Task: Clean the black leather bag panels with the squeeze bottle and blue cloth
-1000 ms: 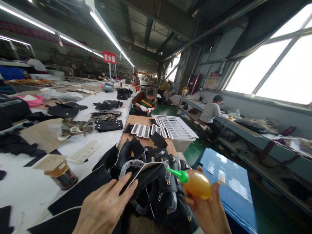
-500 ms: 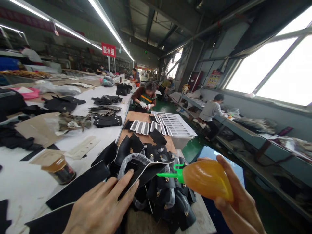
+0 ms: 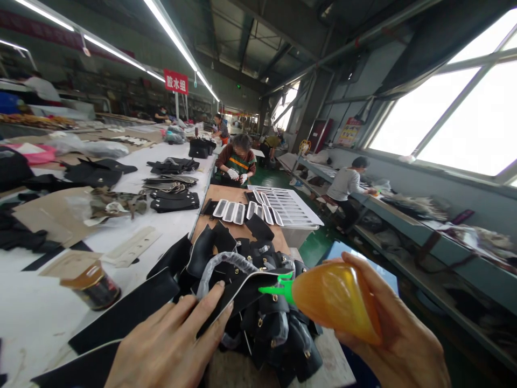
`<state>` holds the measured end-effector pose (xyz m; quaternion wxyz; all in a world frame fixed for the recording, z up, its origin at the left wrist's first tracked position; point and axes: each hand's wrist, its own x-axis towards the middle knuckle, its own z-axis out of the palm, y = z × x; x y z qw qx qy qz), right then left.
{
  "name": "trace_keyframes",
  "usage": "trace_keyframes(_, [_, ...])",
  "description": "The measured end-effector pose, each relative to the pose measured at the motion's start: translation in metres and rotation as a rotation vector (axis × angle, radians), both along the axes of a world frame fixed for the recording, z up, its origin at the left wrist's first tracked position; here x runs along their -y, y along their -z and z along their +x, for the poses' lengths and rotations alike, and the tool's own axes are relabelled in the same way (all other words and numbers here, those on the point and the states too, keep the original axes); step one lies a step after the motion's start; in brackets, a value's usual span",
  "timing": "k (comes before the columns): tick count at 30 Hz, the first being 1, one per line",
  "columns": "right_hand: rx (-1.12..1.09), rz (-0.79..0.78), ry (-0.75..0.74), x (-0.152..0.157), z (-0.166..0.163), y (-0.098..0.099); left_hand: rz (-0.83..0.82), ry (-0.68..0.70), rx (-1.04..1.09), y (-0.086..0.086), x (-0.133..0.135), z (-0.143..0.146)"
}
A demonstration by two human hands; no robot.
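Observation:
Between the fingers of my left hand (image 3: pixel 173 337) is a black leather panel (image 3: pixel 246 293) with a pale cut edge, its far end raised. My right hand (image 3: pixel 404 334) is wrapped round a soft squeeze bottle (image 3: pixel 331 296) of amber glue, tilted on its side. The bottle's green nozzle (image 3: pixel 278 291) points left, at the panel's underside; whether the tip touches it I cannot tell. Beneath and behind lies a heap of black leather bag parts (image 3: pixel 299 350) with gold-coloured fittings. A plastic-wrapped handle (image 3: pixel 208 269) curves up beside my left fingertips.
An open tin (image 3: pixel 97 288) with cardboard on top stands on the white table at left, near flat black leather pieces (image 3: pixel 129 307). Ahead are white-framed parts (image 3: pixel 230 211) and a white slatted tray (image 3: pixel 291 207). A co-worker in white gloves (image 3: pixel 238 161) sits beyond; another works at the right-hand bench.
My right hand and the glue bottle have shifted slightly left, bringing the nozzle against or in front of the panel's edge. The left hand keeps its hold. The view has swung slightly.

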<state>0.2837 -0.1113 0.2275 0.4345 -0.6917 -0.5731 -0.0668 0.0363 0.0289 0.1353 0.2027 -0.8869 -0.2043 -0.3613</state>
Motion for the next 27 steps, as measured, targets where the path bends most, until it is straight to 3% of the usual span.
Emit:
trace_keyframes(11, [-0.052, -0.019, 0.066, 0.0, -0.006, 0.004, 0.043, 0.026, 0.0, -0.004, -0.004, -0.001])
trace_keyframes(16, [-0.097, 0.046, 0.117, -0.001, -0.014, 0.006, 0.044, 0.004, -0.005, -0.001, -0.004, -0.001])
trace_keyframes(21, [-0.128, 0.033, 0.062, 0.002, -0.016, 0.004, 0.065, -0.002, -0.031, -0.01, -0.001, 0.0])
trace_keyframes(27, [-0.076, 0.047, 0.112, 0.005, -0.017, 0.0, 0.066, 0.057, 0.0, -0.021, 0.002, 0.001])
